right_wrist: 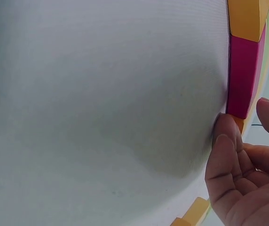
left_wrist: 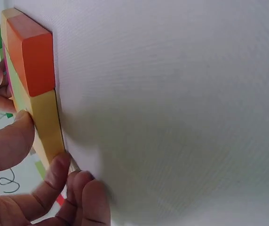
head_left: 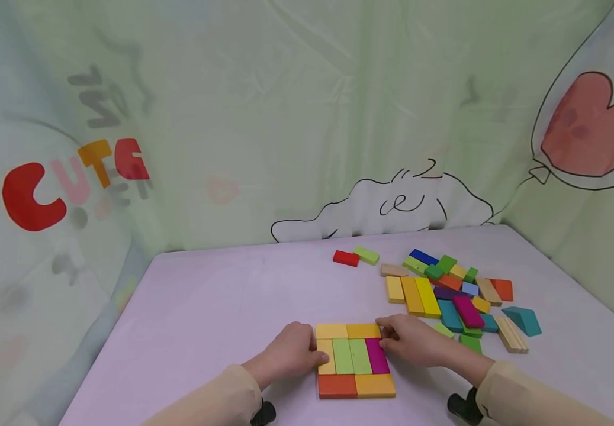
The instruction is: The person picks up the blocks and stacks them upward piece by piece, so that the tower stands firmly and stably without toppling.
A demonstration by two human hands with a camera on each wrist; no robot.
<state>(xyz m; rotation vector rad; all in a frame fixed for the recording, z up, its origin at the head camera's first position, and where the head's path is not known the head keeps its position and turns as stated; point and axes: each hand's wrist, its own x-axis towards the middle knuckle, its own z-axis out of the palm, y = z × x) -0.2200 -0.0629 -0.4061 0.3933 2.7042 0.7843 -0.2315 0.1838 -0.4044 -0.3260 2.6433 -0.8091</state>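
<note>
A flat rectangle of wooden blocks lies between the two hands. Its far row has a pale yellow block and an orange-yellow block. The middle row holds a yellow block, two light green blocks and a magenta block. Nearest are a red-orange block and another orange-yellow block. My left hand touches the left side, thumb at the yellow block's upper edge. My right hand rests fingertips against the far right corner, beside the magenta block.
Loose coloured blocks lie in a heap at the right of the table. A red block and a light green block lie farther back. A printed curtain hangs behind the lilac tabletop.
</note>
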